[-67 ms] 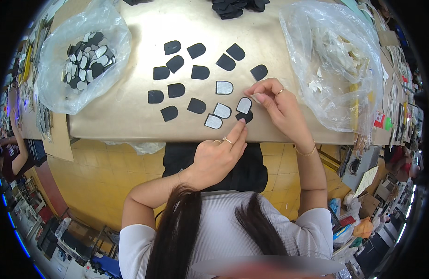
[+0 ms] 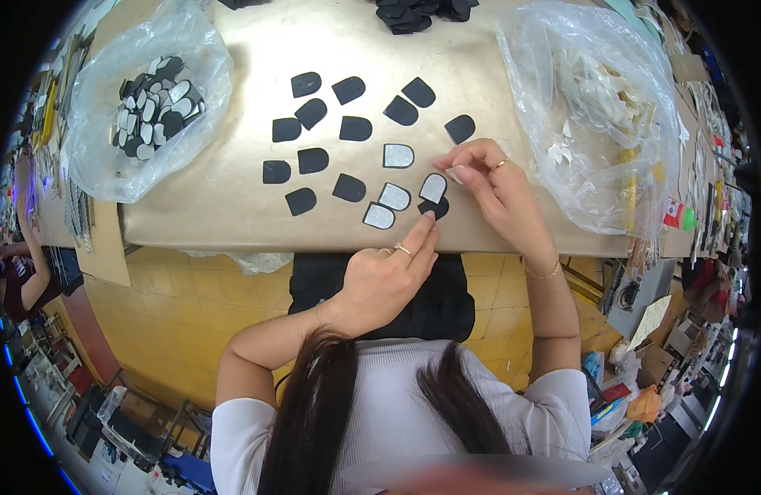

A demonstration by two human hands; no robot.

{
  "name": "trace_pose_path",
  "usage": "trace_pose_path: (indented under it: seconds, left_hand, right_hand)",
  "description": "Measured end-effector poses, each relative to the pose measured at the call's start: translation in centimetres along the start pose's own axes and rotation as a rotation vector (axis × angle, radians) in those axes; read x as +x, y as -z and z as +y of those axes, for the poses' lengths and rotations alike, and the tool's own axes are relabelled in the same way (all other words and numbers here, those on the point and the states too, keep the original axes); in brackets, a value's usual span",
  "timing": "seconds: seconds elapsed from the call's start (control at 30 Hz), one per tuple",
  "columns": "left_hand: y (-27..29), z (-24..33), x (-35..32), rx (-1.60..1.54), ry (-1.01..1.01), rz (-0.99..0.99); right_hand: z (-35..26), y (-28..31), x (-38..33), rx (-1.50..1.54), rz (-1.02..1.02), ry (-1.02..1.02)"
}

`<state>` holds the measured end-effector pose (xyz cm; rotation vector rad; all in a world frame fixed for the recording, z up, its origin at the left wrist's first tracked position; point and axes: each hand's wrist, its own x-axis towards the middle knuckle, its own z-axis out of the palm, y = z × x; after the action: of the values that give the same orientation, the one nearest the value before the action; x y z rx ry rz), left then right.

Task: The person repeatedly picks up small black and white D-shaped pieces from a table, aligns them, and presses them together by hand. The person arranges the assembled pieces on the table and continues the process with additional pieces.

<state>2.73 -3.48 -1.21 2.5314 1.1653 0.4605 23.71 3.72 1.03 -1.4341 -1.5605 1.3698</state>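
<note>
My left hand point(image 2: 388, 280) lies low over the table's near edge. Its index and middle fingers are stretched out, with a fingertip resting on a black rounded piece point(image 2: 439, 208). Overlapping that piece is another one with a silvery-grey face point(image 2: 433, 188). My right hand point(image 2: 497, 188) is just to the right, thumb and index finger pinched together; whatever is between them is too small to make out. Three more grey-faced pieces lie left of my hands: an upper one point(image 2: 398, 156), a middle one point(image 2: 394, 196) and a lower one point(image 2: 379, 216).
Several black rounded pieces point(image 2: 355, 128) are spread over the brown-covered table point(image 2: 232, 186). A clear plastic bag point(image 2: 87, 157) at left holds many black and grey pieces. At right, another clear bag point(image 2: 586, 198) contains pale scraps. Black pieces form a pile point(image 2: 413, 15) at the far edge.
</note>
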Motion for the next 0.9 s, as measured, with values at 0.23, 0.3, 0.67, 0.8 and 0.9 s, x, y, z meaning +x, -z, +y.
trace_pose_path:
  seconds: [0.23,0.3,0.67,0.8,0.9]
  left_hand:
    - [-0.7,-0.9,0.2,-0.013,-0.021,0.055]
    - [-0.6,-1.1,0.2,-0.004,-0.037,0.043]
    - [0.4,-2.6,-0.3,0.031,-0.092,0.01]
    - [0.6,-2.6,-0.6,0.02,-0.067,0.03]
    - [0.0,-1.8,-0.6,0.005,0.003,0.072]
  right_hand:
    - [-0.2,-0.4,-0.3,-0.156,-0.179,0.002]
    - [0.5,-0.9,0.3,0.044,-0.11,-0.064]
    - [1.0,-0.5,0.2,0.228,-0.005,-0.015]
    - [0.3,0.5,0.1,0.046,-0.103,0.037]
    - [0.1,0.5,0.1,0.039,-0.102,-0.156]
